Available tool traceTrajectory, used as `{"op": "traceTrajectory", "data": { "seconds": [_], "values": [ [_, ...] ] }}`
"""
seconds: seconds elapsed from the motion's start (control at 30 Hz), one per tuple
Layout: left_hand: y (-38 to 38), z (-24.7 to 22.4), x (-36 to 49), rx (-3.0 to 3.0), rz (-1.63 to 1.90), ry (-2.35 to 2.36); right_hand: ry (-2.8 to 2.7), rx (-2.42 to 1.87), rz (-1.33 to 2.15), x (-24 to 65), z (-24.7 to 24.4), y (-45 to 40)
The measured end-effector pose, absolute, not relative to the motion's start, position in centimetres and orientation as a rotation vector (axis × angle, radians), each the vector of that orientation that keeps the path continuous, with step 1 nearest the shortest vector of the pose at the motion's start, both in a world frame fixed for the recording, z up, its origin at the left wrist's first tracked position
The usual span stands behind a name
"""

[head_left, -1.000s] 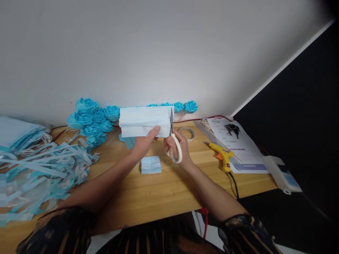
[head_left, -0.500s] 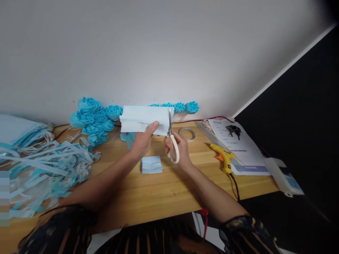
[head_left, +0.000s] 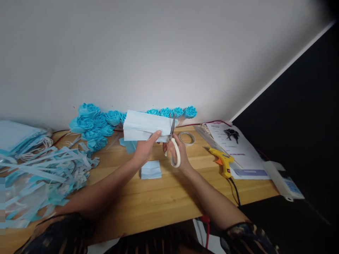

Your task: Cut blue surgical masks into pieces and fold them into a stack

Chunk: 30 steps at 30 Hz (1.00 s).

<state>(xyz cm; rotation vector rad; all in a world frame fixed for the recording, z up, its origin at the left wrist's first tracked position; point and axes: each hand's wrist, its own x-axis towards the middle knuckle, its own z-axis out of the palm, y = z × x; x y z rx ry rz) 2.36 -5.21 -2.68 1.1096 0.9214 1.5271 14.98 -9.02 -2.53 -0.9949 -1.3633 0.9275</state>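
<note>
Plainly, white-handled metal scissors at a pleated pale-blue sheet

In the head view, the left hand pinches the sheet, thumb on top, above the light wooden table. The right hand is closed around the scissors' handles, blades at the sheet's right end. A small pale-blue stack lies below. Rightward rests a long clear plastic sleeve, its contents too small to make out.

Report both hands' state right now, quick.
Left hand: closed on a pale blue sheet, thumb on top.
Right hand: closed around white-handled scissors, at the sheet's right end.
</note>
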Motion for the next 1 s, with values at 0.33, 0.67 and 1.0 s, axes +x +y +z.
{"op": "traceTrajectory", "data": {
  "seconds": [0.33, 0.67, 1.0],
  "values": [
    [-5.64, -2.43, 2.59, 1.076, 1.539, 0.86, -1.291, -1.004, 0.956, 14.74, -2.36, -9.53],
    [-5.48, -2.44, 2.69, 1.05, 1.575, 0.845, -1.249, -0.994, 0.963, 14.59, -2.28, -9.92],
    [-5.81, -2.05, 2.67, 0.99, 1.523, 0.841, -1.21, -0.995, 0.966, 14.42, -2.51, -9.81]
  ]
}}
